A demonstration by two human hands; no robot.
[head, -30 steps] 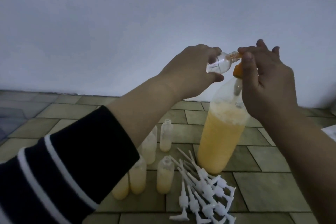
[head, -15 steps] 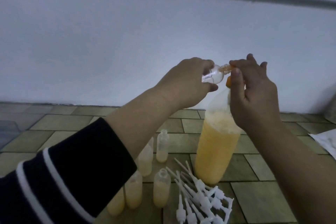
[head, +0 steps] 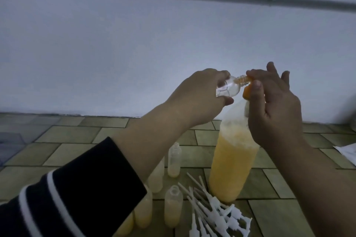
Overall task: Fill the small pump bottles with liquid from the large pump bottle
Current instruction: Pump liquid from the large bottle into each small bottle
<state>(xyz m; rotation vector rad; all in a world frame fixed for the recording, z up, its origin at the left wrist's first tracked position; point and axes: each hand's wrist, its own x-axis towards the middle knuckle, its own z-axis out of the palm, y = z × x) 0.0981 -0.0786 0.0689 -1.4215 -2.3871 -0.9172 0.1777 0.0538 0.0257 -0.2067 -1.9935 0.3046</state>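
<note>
On the tiled floor [head: 63, 134] stand small filled bottles [head: 173, 206]. Above them the left hand [head: 194, 98] grips a clear small bottle [head: 94, 89] tipped sideways, neck at the orange pump [head: 304, 93] pinched by the right hand [head: 275, 109] atop the large bottle [head: 231, 163].

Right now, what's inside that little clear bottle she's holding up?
The small clear bottle in the left hand looks almost empty: its clear body shows no yellow fill. Its neck meets the orange nozzle under the right hand; fingers hide part of it.
</note>
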